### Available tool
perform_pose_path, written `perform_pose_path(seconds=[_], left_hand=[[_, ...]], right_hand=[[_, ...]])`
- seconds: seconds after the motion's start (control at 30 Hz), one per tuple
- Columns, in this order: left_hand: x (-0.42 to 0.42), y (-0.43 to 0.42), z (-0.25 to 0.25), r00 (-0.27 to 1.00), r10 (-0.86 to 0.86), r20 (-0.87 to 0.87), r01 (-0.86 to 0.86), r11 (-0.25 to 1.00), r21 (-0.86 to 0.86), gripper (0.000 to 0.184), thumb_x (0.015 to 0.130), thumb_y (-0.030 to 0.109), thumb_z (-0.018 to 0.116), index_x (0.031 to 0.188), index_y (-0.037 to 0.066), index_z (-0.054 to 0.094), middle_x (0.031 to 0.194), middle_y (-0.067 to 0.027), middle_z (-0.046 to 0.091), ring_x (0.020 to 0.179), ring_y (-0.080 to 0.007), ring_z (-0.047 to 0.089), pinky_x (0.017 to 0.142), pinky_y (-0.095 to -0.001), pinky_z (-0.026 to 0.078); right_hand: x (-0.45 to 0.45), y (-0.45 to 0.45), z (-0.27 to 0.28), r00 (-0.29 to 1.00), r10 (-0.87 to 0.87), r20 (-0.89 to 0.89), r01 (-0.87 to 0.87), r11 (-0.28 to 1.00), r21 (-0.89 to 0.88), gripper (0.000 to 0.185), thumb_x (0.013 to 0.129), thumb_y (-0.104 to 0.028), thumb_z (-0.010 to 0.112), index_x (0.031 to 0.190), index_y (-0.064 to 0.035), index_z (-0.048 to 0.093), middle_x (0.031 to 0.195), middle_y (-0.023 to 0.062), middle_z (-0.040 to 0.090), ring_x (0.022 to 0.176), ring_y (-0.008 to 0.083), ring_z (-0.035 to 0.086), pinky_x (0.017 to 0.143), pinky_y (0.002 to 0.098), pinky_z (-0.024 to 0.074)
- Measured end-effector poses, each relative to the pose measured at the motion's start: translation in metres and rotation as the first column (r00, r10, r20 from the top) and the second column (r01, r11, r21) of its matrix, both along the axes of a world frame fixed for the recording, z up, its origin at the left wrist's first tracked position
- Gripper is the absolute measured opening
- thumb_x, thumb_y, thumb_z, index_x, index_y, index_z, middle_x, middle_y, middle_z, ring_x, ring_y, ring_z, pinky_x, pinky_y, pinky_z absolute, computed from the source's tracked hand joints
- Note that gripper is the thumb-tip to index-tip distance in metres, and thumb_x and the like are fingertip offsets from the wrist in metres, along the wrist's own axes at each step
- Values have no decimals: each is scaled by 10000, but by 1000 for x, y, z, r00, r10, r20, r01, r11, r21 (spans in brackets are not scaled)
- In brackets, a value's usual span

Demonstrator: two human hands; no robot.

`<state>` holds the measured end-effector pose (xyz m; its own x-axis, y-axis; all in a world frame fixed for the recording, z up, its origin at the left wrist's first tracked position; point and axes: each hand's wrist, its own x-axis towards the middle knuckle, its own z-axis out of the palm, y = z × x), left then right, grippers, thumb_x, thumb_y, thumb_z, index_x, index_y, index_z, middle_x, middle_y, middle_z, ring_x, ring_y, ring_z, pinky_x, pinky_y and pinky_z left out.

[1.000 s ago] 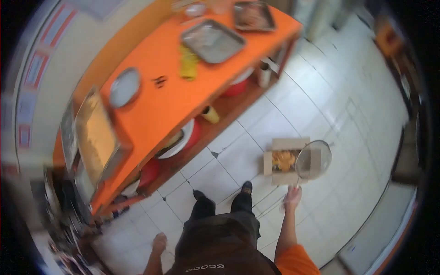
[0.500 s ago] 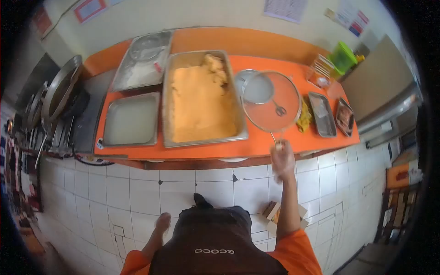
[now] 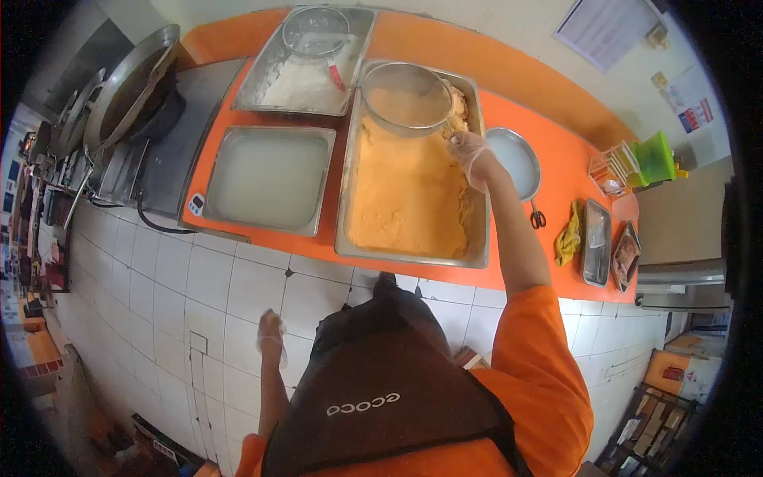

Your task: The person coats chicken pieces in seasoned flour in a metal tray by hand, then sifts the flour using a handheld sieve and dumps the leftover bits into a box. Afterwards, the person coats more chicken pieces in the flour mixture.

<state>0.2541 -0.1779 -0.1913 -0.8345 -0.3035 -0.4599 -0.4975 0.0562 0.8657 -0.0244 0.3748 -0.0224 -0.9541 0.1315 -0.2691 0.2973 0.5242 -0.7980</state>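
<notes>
In a clear glove, my right hand (image 3: pixel 470 157) grips the handle of a round wire-mesh sieve (image 3: pixel 407 97). The sieve is over the far part of a large metal tray (image 3: pixel 480 199) of orange-yellow powder (image 3: pixel 409 191). Clumpy coated pieces (image 3: pixel 458 107) lie in that tray's far right corner, partly behind the sieve. Away from the table, my left hand (image 3: pixel 270 327) hangs low above the tiled floor, also gloved. Its fingers are too small and foreshortened to read, and no object shows in it.
A tray of cloudy liquid (image 3: pixel 270 179) sits left, with a white flour tray (image 3: pixel 306 83) holding another sieve (image 3: pixel 316 32) behind it. Right stand a round bowl (image 3: pixel 513 163), scissors (image 3: pixel 538 218), yellow cloth (image 3: pixel 568 234) and small metal trays (image 3: pixel 596 246). A large wok (image 3: pixel 131 87) is far left.
My right hand has carried the sieve left, from above the bowl and scissors to over the powder tray. The view has turned and moved closer to the table. My left hand still hangs low.
</notes>
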Motion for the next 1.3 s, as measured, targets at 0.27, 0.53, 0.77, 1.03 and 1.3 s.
perform_pose_path(seconds=[0.27, 0.53, 0.77, 1.03, 1.3], left_hand=[[-154, 152, 188, 903, -198, -382, 44, 926, -374, 312, 942, 200, 492, 1183, 11, 556, 1120, -125, 602, 1023, -269, 572, 880, -353, 437], [-257, 285, 183, 410, -912, -23, 546, 266, -794, 399, 895, 327, 491, 1117, 10, 589, 1074, -200, 623, 988, -349, 590, 863, -429, 450], [-281, 308, 163, 238, -832, 502, 778, -146, -611, 478, 888, 388, 471, 1215, 49, 553, 1162, -219, 585, 1078, -336, 561, 928, -419, 421], [-284, 310, 110, 97, -776, 623, 922, -166, -351, 622, 936, 490, 292, 1399, 78, 345, 1359, -203, 450, 1248, -340, 442, 1038, -428, 321], [-281, 314, 110, 99, -777, 622, 962, -86, -260, 634, 942, 506, 245, 1451, 128, 253, 1487, -153, 275, 1346, -328, 319, 1097, -441, 248]], right_hand=[[4, -33, 77, 989, -81, -125, 125, 903, 410, 228, 838, -220, 566, 979, -53, 631, 906, 173, 646, 815, 320, 624, 717, 385, 493], [17, -17, -75, 596, 380, 707, -779, 61, 624, 154, 726, -189, 654, 854, -199, 739, 898, 34, 703, 839, 189, 659, 666, 338, 526], [41, -28, -88, 381, 565, 732, -848, -102, 520, 172, 642, -218, 706, 808, -187, 743, 841, 59, 702, 780, 221, 668, 668, 332, 536], [58, -45, -71, 509, 576, 639, -849, 212, 484, 211, 710, -243, 658, 875, -136, 734, 919, 133, 691, 851, 260, 669, 736, 369, 538], [68, -50, -51, 749, 474, 464, -631, 723, 280, 289, 947, -252, 428, 1145, -91, 563, 1187, 189, 570, 986, 322, 588, 782, 401, 482]])
